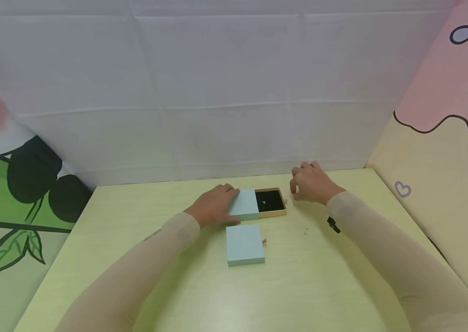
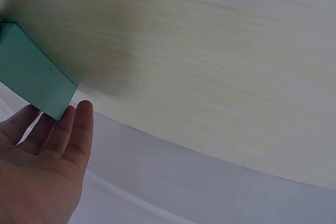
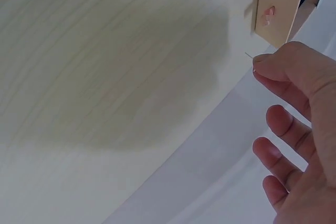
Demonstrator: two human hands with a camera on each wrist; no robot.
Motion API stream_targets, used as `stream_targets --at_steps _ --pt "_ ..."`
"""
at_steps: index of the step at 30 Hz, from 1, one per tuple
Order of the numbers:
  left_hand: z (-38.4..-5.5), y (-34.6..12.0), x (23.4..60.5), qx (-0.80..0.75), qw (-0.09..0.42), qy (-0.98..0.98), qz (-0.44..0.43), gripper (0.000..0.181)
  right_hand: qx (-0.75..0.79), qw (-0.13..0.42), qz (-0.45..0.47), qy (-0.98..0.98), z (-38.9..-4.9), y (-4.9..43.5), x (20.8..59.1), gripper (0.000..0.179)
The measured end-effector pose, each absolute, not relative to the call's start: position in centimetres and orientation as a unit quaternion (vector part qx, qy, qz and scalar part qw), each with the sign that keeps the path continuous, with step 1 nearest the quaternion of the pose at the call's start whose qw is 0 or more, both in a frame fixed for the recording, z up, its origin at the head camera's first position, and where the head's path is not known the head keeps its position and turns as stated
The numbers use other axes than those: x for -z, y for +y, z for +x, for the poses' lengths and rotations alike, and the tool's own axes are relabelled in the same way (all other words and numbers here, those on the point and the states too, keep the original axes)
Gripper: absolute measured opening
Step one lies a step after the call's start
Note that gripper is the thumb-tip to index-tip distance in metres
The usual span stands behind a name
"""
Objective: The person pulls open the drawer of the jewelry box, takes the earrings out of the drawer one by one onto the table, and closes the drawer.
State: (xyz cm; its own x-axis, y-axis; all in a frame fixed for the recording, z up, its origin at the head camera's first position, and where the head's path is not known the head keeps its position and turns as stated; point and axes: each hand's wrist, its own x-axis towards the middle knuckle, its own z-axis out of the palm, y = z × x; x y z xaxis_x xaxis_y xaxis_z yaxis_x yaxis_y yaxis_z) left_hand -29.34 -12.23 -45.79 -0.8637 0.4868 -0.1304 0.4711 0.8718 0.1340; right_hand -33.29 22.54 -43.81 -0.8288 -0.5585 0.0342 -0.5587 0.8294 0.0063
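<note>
My left hand point(image 1: 215, 205) grips the closed end of a light blue drawer box point(image 1: 243, 205), thumb on the near side and fingers on the far side. The box's gold-edged drawer point(image 1: 273, 213) is pulled out to the right, and a tiny star-shaped piece point(image 1: 264, 202) sits on its black insert point(image 1: 274, 198). Right of the drawer, my right hand point(image 1: 310, 183) is raised. Its thumb and index finger pinch a tiny piece with a thin pin point(image 3: 249, 55), like a stud earring; the fingertips hide most of it.
A second light blue box point(image 1: 245, 244) lies shut in front of the first, its ribbon tab point(image 1: 264, 241) facing right. Tiny gold-coloured bits point(image 1: 306, 230) lie on the pale table point(image 1: 167, 286) to the right. A white cloth wall point(image 1: 217, 138) stands behind the table.
</note>
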Motion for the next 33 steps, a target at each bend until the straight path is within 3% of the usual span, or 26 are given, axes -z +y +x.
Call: stream_targets --at_steps 33 --pt "-29.5 -12.4 46.0 -0.041 0.079 0.965 0.246 0.103 -0.007 -0.006 0.262 -0.965 -33.0 24.0 45.0 0.005"
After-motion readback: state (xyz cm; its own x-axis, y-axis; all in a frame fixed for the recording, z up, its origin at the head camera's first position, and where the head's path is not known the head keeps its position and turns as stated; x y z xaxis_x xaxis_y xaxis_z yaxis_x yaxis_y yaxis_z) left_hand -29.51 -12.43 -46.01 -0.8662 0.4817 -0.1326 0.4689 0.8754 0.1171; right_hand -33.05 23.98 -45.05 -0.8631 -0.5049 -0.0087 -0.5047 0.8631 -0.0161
